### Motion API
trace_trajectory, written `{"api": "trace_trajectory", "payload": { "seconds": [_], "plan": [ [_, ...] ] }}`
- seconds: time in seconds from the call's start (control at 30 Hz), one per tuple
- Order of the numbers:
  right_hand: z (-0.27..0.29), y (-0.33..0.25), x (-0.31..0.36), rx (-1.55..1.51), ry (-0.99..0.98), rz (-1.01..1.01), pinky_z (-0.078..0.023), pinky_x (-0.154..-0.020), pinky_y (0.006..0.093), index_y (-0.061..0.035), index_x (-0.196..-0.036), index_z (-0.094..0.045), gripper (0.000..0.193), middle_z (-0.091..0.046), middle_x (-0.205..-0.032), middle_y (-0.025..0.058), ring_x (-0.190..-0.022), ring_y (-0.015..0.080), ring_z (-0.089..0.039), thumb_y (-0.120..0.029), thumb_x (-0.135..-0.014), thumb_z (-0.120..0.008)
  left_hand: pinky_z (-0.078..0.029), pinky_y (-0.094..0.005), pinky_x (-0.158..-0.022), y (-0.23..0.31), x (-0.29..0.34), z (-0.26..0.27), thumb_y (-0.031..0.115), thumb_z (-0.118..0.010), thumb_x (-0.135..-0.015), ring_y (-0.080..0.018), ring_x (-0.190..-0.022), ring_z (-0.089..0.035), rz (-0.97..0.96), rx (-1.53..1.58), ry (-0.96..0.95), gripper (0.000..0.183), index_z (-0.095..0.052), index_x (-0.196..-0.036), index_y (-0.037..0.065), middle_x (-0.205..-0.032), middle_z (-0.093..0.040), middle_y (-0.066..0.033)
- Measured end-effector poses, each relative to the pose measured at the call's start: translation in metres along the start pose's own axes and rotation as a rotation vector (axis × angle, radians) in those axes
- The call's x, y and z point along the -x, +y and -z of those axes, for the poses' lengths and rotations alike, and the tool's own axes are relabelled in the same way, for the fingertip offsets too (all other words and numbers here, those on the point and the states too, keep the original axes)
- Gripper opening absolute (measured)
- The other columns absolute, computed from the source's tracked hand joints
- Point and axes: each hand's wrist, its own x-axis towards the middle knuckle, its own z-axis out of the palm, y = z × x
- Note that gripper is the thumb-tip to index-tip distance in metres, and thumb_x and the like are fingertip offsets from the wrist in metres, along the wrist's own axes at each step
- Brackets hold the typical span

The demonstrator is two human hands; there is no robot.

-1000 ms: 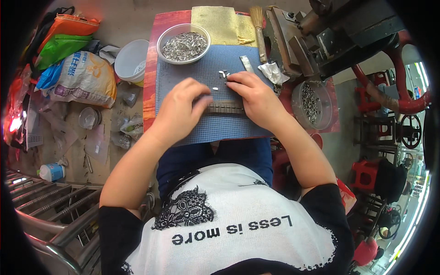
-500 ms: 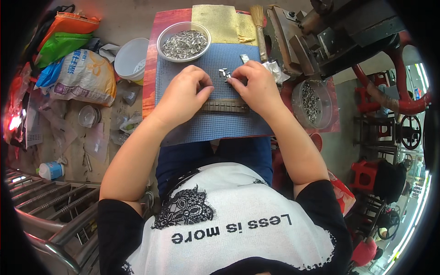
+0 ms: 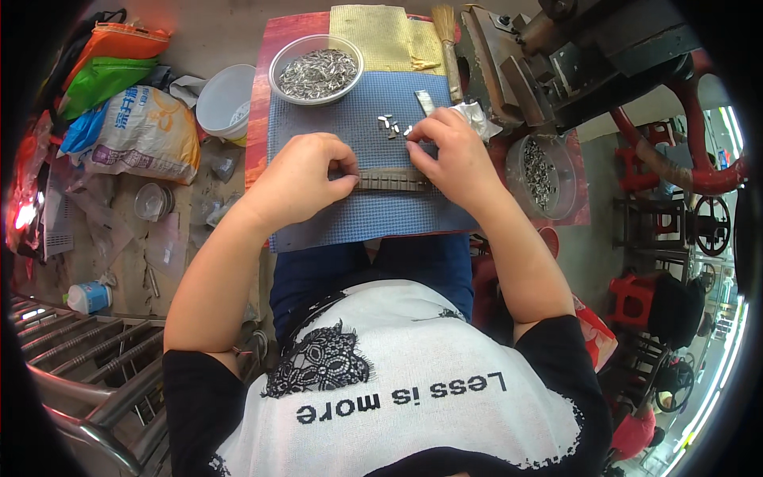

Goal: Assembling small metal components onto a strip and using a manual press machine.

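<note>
Left hand [image 3: 306, 179] and right hand [image 3: 453, 155] are pinching, fingers together, the slotted strip [image 3: 391, 180] lying on the blue mat [image 3: 350, 127], small metal pieces [image 3: 391, 125] just beyond.

White knit top, black short sleeves, black lace patch on chest, dark lettering; apparently dark blue trousers.

Two hands work over one blue mat [image 3: 358, 127]: the left hand [image 3: 306, 179] and the right hand [image 3: 449, 155]. One slotted strip [image 3: 393, 180] lies between them. About five loose small metal pieces [image 3: 391, 124] sit on the mat. Two bowls hold many more pieces, too many to count: one round bowl [image 3: 316, 70] and one clear bowl [image 3: 543, 164]. One white bucket [image 3: 224, 102] stands alongside.
</note>
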Motion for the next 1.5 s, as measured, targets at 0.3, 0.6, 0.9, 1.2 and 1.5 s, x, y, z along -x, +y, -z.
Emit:
{"api": "trace_trajectory", "payload": {
  "seconds": [0.3, 0.6, 0.9, 1.2, 1.5],
  "plan": [
    [0.02, -0.012, 0.031, -0.296, -0.172, 0.041, -0.05, -0.082, 0.0406, -0.002, -0.087, -0.063, 0.009, -0.062, -0.093, 0.0115, -0.092, 0.0319, -0.061, -0.006, -0.081, -0.069, -0.053, -0.0326, -0.074, 0.004, -0.017, 0.002, 0.005, -0.07, -0.085, -0.0207, -0.079, -0.065, 0.21, 0.072, -0.056, 0.013, -0.071, -0.093, -0.005, -0.089, -0.068, -0.0134],
    [0.022, -0.015, 0.031, -0.224, -0.084, 0.071, -0.052, -0.078, 0.0414, -0.0019, -0.089, -0.068, 0.009, -0.065, -0.088, 0.0118, -0.088, 0.0323, -0.064, -0.007, -0.082, -0.07, -0.051, -0.0406, -0.078, 0.003, -0.06, -0.038, 0.011, -0.075, -0.082, -0.0315, -0.085, -0.064, 0.049, -0.111, 0.291, 0.015, -0.067, -0.088, 0.001, -0.089, -0.065, -0.0141],
    [0.003, 0.006, 0.007, -0.156, 0.054, -0.126, -0.051, -0.078, 0.0411, -0.0032, -0.088, -0.072, 0.01, -0.066, -0.087, 0.0126, -0.088, 0.0319, -0.064, -0.013, -0.084, -0.073, -0.051, -0.0369, -0.079, -0.003, -0.057, -0.049, 0.008, -0.075, -0.082, -0.0299, -0.088, -0.063, -0.041, -0.139, 0.328, 0.013, -0.069, -0.091, 0.0, -0.094, -0.062, -0.0132],
    [0.012, 0.003, 0.008, -0.121, -0.021, -0.093, -0.049, -0.081, 0.0421, -0.0021, -0.089, -0.068, 0.01, -0.063, -0.09, 0.0128, -0.09, 0.0328, -0.061, -0.01, -0.083, -0.07, -0.051, -0.0272, -0.071, 0.001, -0.032, -0.023, 0.007, -0.068, -0.09, -0.0115, -0.075, -0.063, 0.046, 0.138, 0.296, 0.011, -0.067, -0.095, -0.002, -0.082, -0.069, -0.0062],
    [0.015, -0.016, 0.024, -0.248, -0.175, 0.085, -0.052, -0.081, 0.0369, -0.0007, -0.091, -0.066, 0.012, -0.065, -0.094, 0.0113, -0.091, 0.0303, -0.064, -0.003, -0.079, -0.07, -0.05, -0.0261, -0.074, -0.001, -0.004, -0.016, 0.006, -0.068, -0.09, -0.0104, -0.079, -0.06, 0.127, 0.227, 0.229, 0.011, -0.065, -0.093, -0.004, -0.085, -0.065, -0.0048]
  ]
}}
